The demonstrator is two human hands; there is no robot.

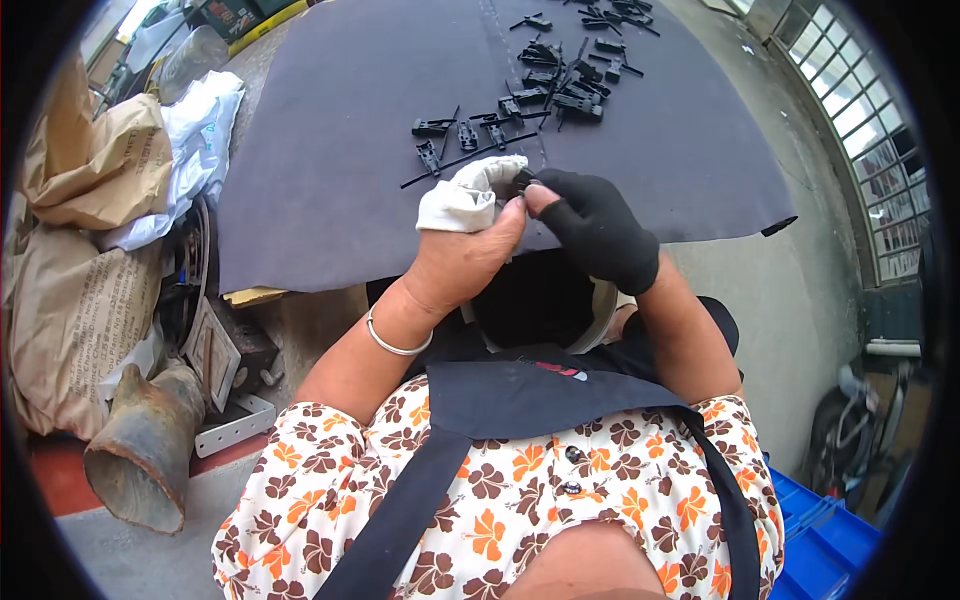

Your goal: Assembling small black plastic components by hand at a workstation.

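Observation:
My left hand, partly covered by a white cloth glove, and my right hand, in a black fingerless glove, meet over the near part of a dark grey covered table. Both are closed, fingertips pinching a small black plastic part between them. Most of that part is hidden by the fingers, so its exact shape does not show. Just beyond my hands lie several black plastic pieces with thin sticks, loosely scattered. Below my wrists stands a bucket with a pale rim and a dark inside.
More black pieces form a loose heap toward the table's far side. On the left are brown paper sacks, a white plastic bag and a rusty metal pipe. A blue crate sits at lower right, near a barred window.

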